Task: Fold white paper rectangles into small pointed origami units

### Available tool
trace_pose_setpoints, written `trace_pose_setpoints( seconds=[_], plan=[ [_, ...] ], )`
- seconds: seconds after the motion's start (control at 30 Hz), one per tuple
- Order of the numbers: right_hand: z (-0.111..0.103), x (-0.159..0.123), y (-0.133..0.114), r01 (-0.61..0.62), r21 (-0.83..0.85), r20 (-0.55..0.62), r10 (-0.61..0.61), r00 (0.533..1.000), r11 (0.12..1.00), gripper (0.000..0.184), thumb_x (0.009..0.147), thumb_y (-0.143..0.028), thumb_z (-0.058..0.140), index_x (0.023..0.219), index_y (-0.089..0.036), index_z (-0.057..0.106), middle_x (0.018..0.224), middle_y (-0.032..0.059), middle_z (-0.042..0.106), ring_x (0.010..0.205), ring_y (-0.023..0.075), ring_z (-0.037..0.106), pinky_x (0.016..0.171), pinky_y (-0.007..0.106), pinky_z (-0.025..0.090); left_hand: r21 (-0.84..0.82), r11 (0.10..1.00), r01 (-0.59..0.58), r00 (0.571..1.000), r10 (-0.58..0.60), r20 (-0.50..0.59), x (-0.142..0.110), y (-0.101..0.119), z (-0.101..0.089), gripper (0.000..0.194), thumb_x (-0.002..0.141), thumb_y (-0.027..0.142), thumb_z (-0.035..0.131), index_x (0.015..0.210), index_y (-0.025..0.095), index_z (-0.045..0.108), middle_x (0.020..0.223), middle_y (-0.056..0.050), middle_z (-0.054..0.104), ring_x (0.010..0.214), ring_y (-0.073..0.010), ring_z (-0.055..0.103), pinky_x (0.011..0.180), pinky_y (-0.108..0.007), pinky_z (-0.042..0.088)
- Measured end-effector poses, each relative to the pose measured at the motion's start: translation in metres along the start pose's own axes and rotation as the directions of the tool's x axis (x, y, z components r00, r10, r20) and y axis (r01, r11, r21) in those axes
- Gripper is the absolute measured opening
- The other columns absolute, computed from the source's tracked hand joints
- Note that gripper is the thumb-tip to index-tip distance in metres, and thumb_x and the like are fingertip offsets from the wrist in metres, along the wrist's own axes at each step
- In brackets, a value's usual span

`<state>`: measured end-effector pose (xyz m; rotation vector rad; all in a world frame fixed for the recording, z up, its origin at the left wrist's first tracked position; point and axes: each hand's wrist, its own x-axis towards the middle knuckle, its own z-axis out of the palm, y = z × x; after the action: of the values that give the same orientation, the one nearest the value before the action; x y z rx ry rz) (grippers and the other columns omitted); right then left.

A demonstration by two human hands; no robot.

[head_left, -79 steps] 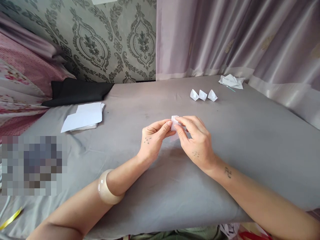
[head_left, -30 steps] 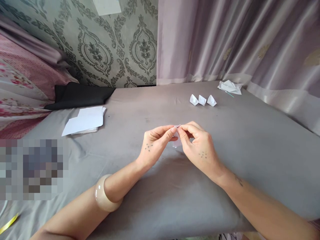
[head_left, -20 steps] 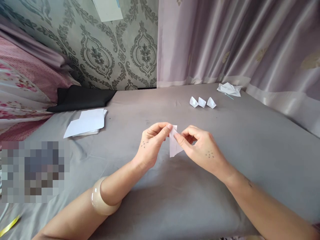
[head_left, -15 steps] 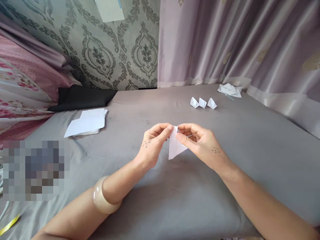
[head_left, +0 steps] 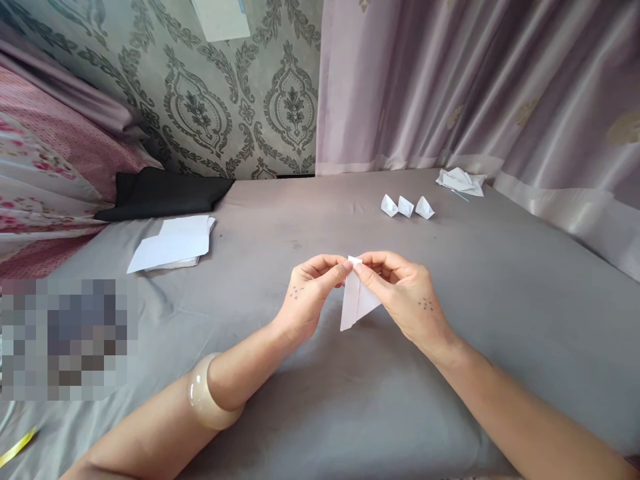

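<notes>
A small sheet of white folded paper [head_left: 359, 303] hangs between my hands, roughly triangular, with its wide end pointing down. My left hand [head_left: 315, 290] pinches its narrow top end between thumb and fingers. From the other side, my right hand [head_left: 400, 287] grips the same top end, thumb in front and fingers curled behind. Both thumbs nearly meet just under the paper's top edge. The paper is held above the grey sheet [head_left: 320, 413]. Parts of the fingers behind the paper are hidden.
Beyond my hands stand three small folded white paper shapes [head_left: 405, 207] in a row. Further right lies a pile of white papers [head_left: 460, 180] with a thin bluish stick [head_left: 460, 196]. At left are stacked white sheets [head_left: 173, 243], a black cloth [head_left: 160, 193] and a yellow strip [head_left: 17, 448].
My right thumb has moved up to the paper's top end, close to the left thumb. The paper and both hands sit slightly lower, and more of the paper's right side shows.
</notes>
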<state>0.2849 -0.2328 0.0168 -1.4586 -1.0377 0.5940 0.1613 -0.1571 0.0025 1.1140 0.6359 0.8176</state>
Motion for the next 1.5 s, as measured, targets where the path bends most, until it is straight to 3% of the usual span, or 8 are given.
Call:
trace_pose_setpoints(
  seconds=[0.47, 0.73, 0.93, 1.03, 1.13, 1.2, 1.33, 1.5],
  plan=[
    [0.009, -0.007, 0.004, 0.405, -0.307, -0.019, -0.431, 0.902, 0.861, 0.013, 0.083, -0.013, 0.061, 0.084, -0.022, 0.069, 0.079, 0.0003, 0.066, 0.069, 0.0128, 0.059, 0.064, 0.029, 0.051, 0.023, 1.0, 0.015, 0.999, -0.014, -0.047, 0.001, 0.002, -0.001, 0.011, 0.073, 0.022, 0.068, 0.062, 0.018, 0.067, 0.062, 0.001, 0.056, 0.065, -0.0102, 0.05, 0.068, -0.025, 0.042],
    [0.005, -0.011, 0.006, 0.594, -0.69, 0.241, -0.642, 0.727, 0.414, 0.028, 0.085, -0.001, 0.049, 0.102, -0.015, 0.067, 0.086, 0.0061, 0.067, 0.078, 0.0172, 0.059, 0.068, 0.03, 0.049, -0.02, 0.999, 0.029, 0.999, -0.03, -0.042, 0.004, 0.0, -0.005, 0.01, 0.073, 0.02, 0.066, 0.063, 0.017, 0.066, 0.063, 0.002, 0.055, 0.065, -0.0092, 0.049, 0.068, -0.024, 0.041],
    [0.013, -0.015, 0.004, 0.575, -0.811, 0.421, -0.575, 0.702, 0.108, 0.022, 0.088, -0.004, 0.048, 0.087, -0.013, 0.068, 0.074, 0.0071, 0.065, 0.069, 0.0182, 0.057, 0.06, 0.033, 0.044, -0.071, 0.989, 0.129, 0.991, -0.13, -0.011, 0.01, -0.004, -0.008, 0.017, 0.073, 0.026, 0.069, 0.062, 0.014, 0.062, 0.063, 0.001, 0.053, 0.064, -0.0095, 0.048, 0.066, -0.025, 0.039],
    [0.012, -0.013, 0.008, 0.59, -0.77, 0.408, -0.524, 0.747, 0.241, 0.027, 0.086, -0.003, 0.045, 0.09, -0.013, 0.07, 0.079, 0.0081, 0.067, 0.072, 0.0187, 0.06, 0.062, 0.032, 0.046, -0.051, 0.984, 0.169, 0.985, -0.171, -0.035, 0.012, -0.006, -0.011, 0.022, 0.07, 0.026, 0.073, 0.059, 0.015, 0.058, 0.059, 0.002, 0.05, 0.06, -0.0086, 0.044, 0.064, -0.024, 0.037],
    [0.001, -0.005, 0.011, 0.478, -0.539, 0.224, -0.429, 0.875, 0.693, 0.029, 0.085, -0.006, 0.045, 0.092, -0.018, 0.071, 0.09, 0.0061, 0.071, 0.081, 0.0177, 0.064, 0.071, 0.031, 0.051, -0.015, 0.986, 0.166, 0.986, -0.167, -0.004, 0.014, -0.008, -0.013, 0.02, 0.072, 0.029, 0.073, 0.063, 0.015, 0.062, 0.061, 0.002, 0.052, 0.062, -0.0088, 0.046, 0.064, -0.024, 0.037],
    [-0.007, 0.002, 0.01, 0.147, -0.308, 0.094, -0.123, 0.988, 0.94, 0.023, 0.086, -0.016, 0.05, 0.091, -0.02, 0.072, 0.086, 0.004, 0.073, 0.077, 0.0169, 0.066, 0.069, 0.03, 0.052, 0.009, 0.993, 0.116, 0.993, -0.116, 0.019, 0.015, -0.009, -0.013, 0.018, 0.074, 0.031, 0.072, 0.068, 0.015, 0.065, 0.065, 0.002, 0.054, 0.065, -0.0087, 0.047, 0.067, -0.024, 0.037],
    [-0.011, 0.011, 0.009, -0.239, -0.024, 0.181, 0.239, 0.954, 0.971, 0.027, 0.082, -0.042, 0.062, 0.09, -0.02, 0.075, 0.081, 0.0045, 0.073, 0.078, 0.0187, 0.066, 0.068, 0.03, 0.051, 0.031, 0.999, 0.006, 0.998, -0.008, 0.057, 0.014, -0.013, -0.012, 0.016, 0.076, 0.033, 0.072, 0.074, 0.018, 0.068, 0.071, 0.002, 0.058, 0.069, -0.0086, 0.048, 0.07, -0.023, 0.039],
    [-0.001, 0.009, 0.012, -0.247, 0.046, 0.193, 0.234, 0.953, 0.968, 0.026, 0.076, -0.044, 0.07, 0.087, -0.021, 0.076, 0.082, 0.003, 0.073, 0.076, 0.0164, 0.064, 0.071, 0.028, 0.049, 0.046, 0.999, -0.011, 0.999, 0.009, 0.032, 0.01, -0.015, -0.007, 0.02, 0.076, 0.035, 0.071, 0.074, 0.016, 0.065, 0.069, 0.001, 0.056, 0.066, -0.0086, 0.047, 0.065, -0.023, 0.039]
  ],
)
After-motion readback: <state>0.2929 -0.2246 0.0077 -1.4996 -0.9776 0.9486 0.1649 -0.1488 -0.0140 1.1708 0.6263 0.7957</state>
